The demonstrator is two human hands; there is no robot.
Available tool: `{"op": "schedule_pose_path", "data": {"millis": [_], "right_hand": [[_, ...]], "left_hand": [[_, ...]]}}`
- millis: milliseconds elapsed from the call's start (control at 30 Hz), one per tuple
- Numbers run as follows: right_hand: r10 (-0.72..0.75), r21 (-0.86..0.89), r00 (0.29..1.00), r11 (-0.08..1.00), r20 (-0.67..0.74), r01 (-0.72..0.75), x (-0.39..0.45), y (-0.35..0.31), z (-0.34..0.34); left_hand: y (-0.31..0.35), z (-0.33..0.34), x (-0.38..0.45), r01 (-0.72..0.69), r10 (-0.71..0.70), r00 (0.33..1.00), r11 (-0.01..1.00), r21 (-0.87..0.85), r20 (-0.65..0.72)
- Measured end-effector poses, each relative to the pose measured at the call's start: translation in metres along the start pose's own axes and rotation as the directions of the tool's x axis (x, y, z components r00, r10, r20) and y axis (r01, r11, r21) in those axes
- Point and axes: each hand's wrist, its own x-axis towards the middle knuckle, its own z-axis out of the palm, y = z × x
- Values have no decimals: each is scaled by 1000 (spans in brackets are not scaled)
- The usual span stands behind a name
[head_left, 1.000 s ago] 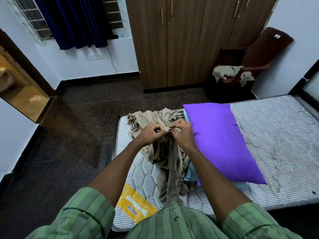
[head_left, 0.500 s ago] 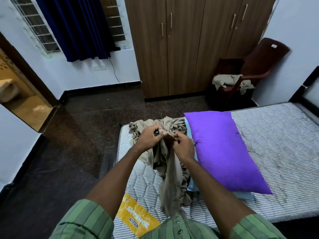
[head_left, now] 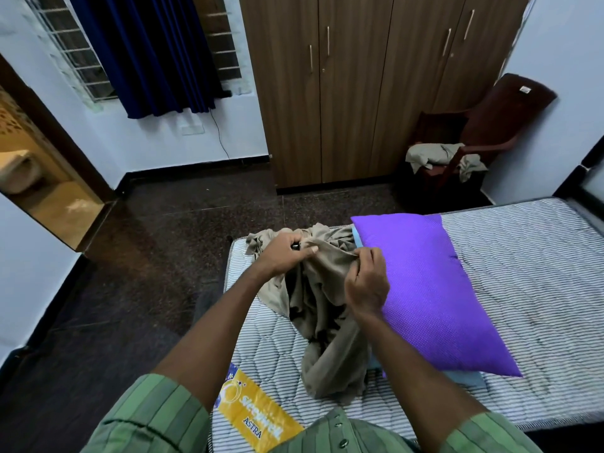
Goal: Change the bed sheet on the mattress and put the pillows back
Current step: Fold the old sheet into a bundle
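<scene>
A bare striped mattress (head_left: 510, 276) fills the right half of the view. A crumpled beige sheet (head_left: 323, 325) lies bunched on its left end. My left hand (head_left: 284, 253) grips a fold of the sheet at its far side. My right hand (head_left: 366, 282) pinches the sheet's edge a little to the right, and the cloth is stretched between the two hands. A purple pillow (head_left: 428, 289) lies on the mattress just right of my right hand, on top of a light blue one (head_left: 467, 379) that is mostly hidden.
A brown chair (head_left: 483, 132) with beige cloth (head_left: 434, 155) on its seat stands in the far right corner. A wooden wardrobe (head_left: 359, 86) lines the far wall. Dark floor (head_left: 157, 256) lies left of the bed, with an open doorway (head_left: 36, 178) at the far left.
My hands, first close together on the sheet, have moved apart and pulled a stretch of cloth taut between them. The view has tilted up slightly.
</scene>
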Motion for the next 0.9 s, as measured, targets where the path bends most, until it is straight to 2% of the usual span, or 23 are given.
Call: {"op": "schedule_pose_path", "data": {"millis": [67,233,300,367,433,500,567,633,700,800,900], "right_hand": [[-79,-3,997,997,-24,79,2,5,2],[-82,-94,996,992,-38,78,4,13,6],[-84,-69,996,994,-20,82,5,13,8],[-86,-3,996,996,38,86,6,10,8],[-48,71,976,997,210,33,9,7,6],[2,72,935,997,354,-29,11,6,5],[29,50,928,997,371,-52,13,9,5],[65,-24,944,998,323,-60,15,10,4],[159,-190,955,975,250,-113,18,13,2],[366,-473,898,853,245,-219,26,26,-5],[469,-544,844,793,261,-273,28,51,-12]], "left_hand": [[-2,0,0,1,-1,1000,1000,8,12],[-5,-5,2,19,-20,1000,996,-87,-6],[-3,-7,2,27,-30,998,997,-78,-46],[-2,-10,3,59,-61,987,998,-20,-149],[-3,-14,6,136,-122,942,990,24,-312],[-2,-19,7,185,-168,881,983,-3,-442],[1,-21,6,198,-181,840,980,-20,-512],[4,-21,4,210,-193,804,977,-36,-562],[6,-18,0,195,-187,780,979,-53,-597],[7,-10,-3,132,-167,730,986,-103,-663],[2,-13,-4,128,-283,605,957,-260,-744]]}}
